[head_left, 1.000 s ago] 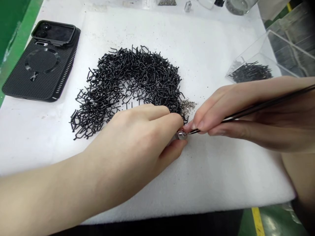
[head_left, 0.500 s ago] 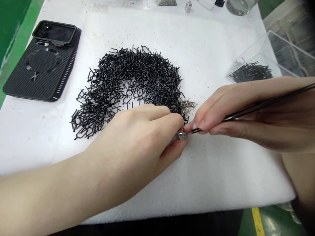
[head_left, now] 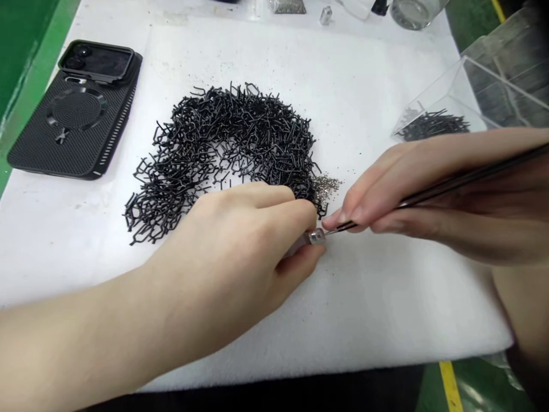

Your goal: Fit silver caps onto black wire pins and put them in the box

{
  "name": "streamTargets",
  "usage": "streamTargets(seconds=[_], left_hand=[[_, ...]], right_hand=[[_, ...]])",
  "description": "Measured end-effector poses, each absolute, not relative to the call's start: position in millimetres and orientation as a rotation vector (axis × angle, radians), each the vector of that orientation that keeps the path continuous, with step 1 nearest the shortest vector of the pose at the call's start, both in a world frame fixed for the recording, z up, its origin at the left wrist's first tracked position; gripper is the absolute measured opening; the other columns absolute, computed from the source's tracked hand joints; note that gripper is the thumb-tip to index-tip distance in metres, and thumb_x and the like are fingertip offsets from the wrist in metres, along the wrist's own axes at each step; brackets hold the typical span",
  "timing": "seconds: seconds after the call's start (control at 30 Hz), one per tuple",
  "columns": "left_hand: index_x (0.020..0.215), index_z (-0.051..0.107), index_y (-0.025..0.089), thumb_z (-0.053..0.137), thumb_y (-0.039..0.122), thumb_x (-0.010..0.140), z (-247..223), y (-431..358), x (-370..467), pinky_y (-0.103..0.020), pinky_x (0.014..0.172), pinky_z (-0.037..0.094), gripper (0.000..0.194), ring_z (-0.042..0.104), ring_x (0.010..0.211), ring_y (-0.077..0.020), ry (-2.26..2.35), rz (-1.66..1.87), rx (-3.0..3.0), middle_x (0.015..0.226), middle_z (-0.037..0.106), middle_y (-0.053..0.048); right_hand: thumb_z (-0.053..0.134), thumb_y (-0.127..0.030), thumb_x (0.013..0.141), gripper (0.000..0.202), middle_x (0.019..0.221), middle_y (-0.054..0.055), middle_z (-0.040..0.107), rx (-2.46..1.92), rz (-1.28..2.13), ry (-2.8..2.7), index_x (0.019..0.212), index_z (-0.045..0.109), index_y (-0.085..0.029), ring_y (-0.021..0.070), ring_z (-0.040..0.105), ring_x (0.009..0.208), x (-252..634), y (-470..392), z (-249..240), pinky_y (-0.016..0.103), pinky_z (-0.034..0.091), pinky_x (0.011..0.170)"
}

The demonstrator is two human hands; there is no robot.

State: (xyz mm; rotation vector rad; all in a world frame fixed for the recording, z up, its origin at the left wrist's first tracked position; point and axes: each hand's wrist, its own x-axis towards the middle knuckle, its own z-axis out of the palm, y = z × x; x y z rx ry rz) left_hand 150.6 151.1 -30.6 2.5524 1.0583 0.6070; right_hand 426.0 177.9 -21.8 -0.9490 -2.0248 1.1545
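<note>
My left hand is closed around a small part with a clear, metallic-looking end, which pokes out between thumb and forefinger. Most of that part is hidden by the fingers. In my right hand is a pair of dark tweezers, gripped like a pen. Their thin tips meet the end of the small part; whether they pinch anything there I cannot tell. Behind my left hand lies a curved heap of bent black wire-like pieces. Tiny shiny metallic bits are scattered beside the heap, near my right fingertips.
A black phone in a textured case lies at the left. To the right, a clear plastic box holds more black pieces. A glass container, a small clear part and a bag of grey bits stand along the back.
My right hand and the tweezers have drawn back slightly to the right, with the tips still by the small part. The left hand keeps its hold. The view has shifted slightly.
</note>
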Motion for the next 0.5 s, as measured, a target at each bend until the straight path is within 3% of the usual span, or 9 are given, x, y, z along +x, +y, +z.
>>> streamTargets(seconds=[0.1, 0.3, 0.5], left_hand=[[0.087, 0.084, 0.017, 0.085, 0.013, 0.102, -29.3, 148.8, 147.5, -0.03, 0.056, 0.041, 0.015, 0.06, 0.067, -0.011, 1.042, 0.633, 2.541, 0.078, 0.071, 0.004], [0.087, 0.085, 0.016, 0.087, 0.016, 0.102, -25.3, 147.8, 145.3, -0.03, 0.057, 0.041, 0.016, 0.059, 0.067, -0.0108, 1.035, 0.604, 2.525, 0.076, 0.069, 0.004], [0.084, 0.081, 0.018, 0.082, 0.013, 0.102, -29.0, 152.5, 149.1, -0.032, 0.057, 0.04, 0.019, 0.054, 0.065, -0.0113, 0.99, 0.659, 2.516, 0.072, 0.065, 0.005]], right_hand=[[0.092, -0.019, 0.097, 0.025, 0.108, -0.001, 0.09, -0.855, 1.176, -2.157, 0.113, 0.094, -0.038, 0.0259, 0.088, 0.098, 426.2, 180.5, -22.8, 0.039, 0.073, 0.077], [0.092, -0.02, 0.099, 0.017, 0.105, -0.001, 0.09, -0.873, 1.194, -2.132, 0.108, 0.094, -0.035, 0.0232, 0.088, 0.097, 421.9, 180.0, -20.1, 0.034, 0.07, 0.075], [0.093, -0.018, 0.096, 0.02, 0.104, 0.0, 0.09, -0.835, 1.189, -2.131, 0.108, 0.094, -0.034, 0.0242, 0.088, 0.094, 424.0, 181.0, -20.4, 0.037, 0.071, 0.074]])
